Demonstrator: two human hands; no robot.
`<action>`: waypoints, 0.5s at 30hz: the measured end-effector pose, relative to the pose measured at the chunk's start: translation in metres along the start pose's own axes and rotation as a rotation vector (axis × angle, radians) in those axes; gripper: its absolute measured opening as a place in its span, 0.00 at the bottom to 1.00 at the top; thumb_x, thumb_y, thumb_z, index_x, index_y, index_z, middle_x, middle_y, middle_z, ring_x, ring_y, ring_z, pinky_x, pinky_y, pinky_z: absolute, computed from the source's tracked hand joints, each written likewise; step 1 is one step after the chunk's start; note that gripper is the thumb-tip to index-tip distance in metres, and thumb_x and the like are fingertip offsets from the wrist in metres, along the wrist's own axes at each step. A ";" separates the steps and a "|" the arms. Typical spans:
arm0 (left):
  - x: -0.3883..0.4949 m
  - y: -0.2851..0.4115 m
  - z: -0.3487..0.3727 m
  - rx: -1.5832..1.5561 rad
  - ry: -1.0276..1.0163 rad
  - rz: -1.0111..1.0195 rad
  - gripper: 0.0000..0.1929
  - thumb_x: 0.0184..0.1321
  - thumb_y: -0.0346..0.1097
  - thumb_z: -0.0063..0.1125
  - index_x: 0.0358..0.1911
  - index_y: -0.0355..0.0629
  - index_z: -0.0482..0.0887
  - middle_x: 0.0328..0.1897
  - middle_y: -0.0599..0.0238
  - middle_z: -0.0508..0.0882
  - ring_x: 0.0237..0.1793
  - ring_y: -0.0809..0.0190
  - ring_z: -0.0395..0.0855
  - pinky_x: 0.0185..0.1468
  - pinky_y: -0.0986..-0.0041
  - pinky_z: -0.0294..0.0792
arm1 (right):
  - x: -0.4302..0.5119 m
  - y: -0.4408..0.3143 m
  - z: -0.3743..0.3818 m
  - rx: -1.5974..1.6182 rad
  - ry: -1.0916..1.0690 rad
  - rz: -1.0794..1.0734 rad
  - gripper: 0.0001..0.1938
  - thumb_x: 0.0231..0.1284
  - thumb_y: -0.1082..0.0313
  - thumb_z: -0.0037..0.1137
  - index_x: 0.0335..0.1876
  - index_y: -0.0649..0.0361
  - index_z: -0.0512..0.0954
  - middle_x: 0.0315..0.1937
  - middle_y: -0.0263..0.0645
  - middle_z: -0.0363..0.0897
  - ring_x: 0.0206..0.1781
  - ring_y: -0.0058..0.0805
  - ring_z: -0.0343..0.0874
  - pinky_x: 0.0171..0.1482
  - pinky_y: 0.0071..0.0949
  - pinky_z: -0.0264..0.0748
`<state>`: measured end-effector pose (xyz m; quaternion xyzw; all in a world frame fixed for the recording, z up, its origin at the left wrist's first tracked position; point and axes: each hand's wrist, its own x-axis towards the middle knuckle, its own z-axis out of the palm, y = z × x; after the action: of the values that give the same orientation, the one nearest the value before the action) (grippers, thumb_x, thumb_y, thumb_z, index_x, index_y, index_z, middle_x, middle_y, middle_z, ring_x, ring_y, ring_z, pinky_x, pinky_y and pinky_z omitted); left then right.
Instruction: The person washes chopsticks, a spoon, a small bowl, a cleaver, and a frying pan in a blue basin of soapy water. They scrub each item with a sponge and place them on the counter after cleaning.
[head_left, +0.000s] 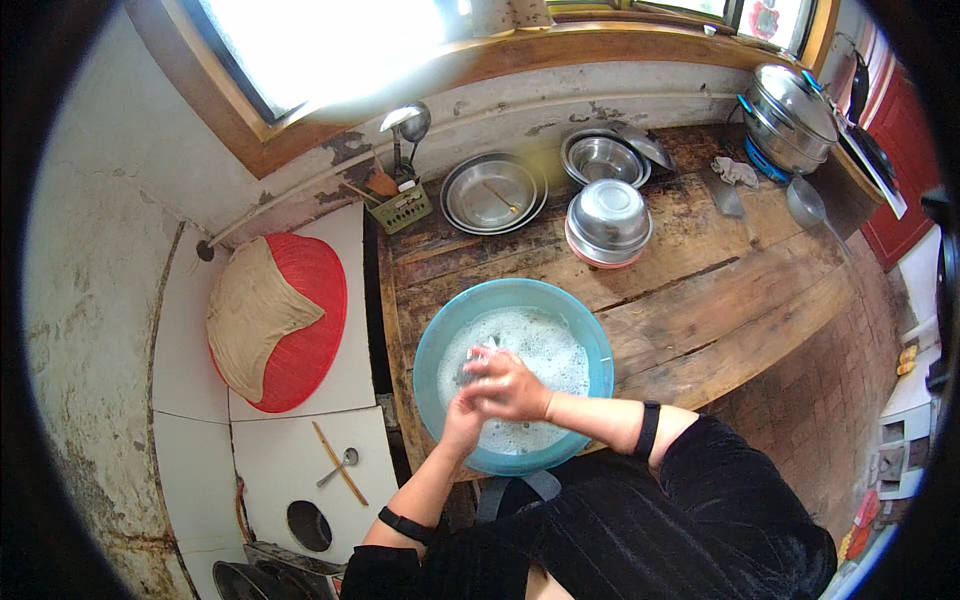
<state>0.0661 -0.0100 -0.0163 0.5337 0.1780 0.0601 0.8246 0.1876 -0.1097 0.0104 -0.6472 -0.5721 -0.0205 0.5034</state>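
A blue plastic basin (604, 375) of foamy water (544, 349) stands at the near edge of the wooden table. Both of my hands are together over its left half. My right hand (510, 386) lies across my left hand (466, 411), covering much of it. Beside the fingers shows a blurred, shiny, greyish thing (471, 365), wet or partly in the foam; its kind is not clear. Whether either hand grips it cannot be made out, as the fingers overlap and are blurred.
Behind the basin are upturned metal bowls (609, 217), metal plates (487, 195) and a green utensil basket (401, 210). A steamer pot (791, 120) stands back right. At left, a red cover (315, 300) bears a beige cloth (251, 322); a spoon (349, 456) lies nearer.
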 end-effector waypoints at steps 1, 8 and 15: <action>-0.001 0.002 -0.001 -0.003 -0.042 -0.014 0.09 0.56 0.29 0.54 0.41 0.42 0.76 0.38 0.71 0.79 0.39 0.70 0.77 0.45 0.74 0.70 | 0.002 0.000 -0.001 -0.187 0.012 -0.137 0.13 0.44 0.62 0.52 0.38 0.50 0.79 0.45 0.40 0.74 0.57 0.41 0.66 0.56 0.37 0.64; -0.008 0.011 0.013 -0.092 -0.099 0.027 0.13 0.56 0.27 0.53 0.45 0.37 0.74 0.42 0.67 0.79 0.43 0.70 0.75 0.49 0.76 0.66 | 0.003 0.047 -0.006 1.372 0.008 1.236 0.22 0.60 0.54 0.32 0.53 0.58 0.70 0.50 0.41 0.72 0.50 0.35 0.72 0.52 0.35 0.69; -0.001 0.000 0.036 0.988 -0.030 0.491 0.07 0.52 0.30 0.55 0.35 0.43 0.80 0.40 0.62 0.82 0.44 0.60 0.78 0.64 0.54 0.46 | -0.061 0.029 0.038 1.738 0.160 1.023 0.19 0.62 0.56 0.34 0.53 0.58 0.67 0.50 0.41 0.70 0.51 0.34 0.70 0.54 0.36 0.66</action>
<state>0.0784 -0.0409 -0.0033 0.8838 0.0433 0.1524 0.4402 0.1675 -0.1235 -0.0632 -0.2207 -0.0073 0.5782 0.7854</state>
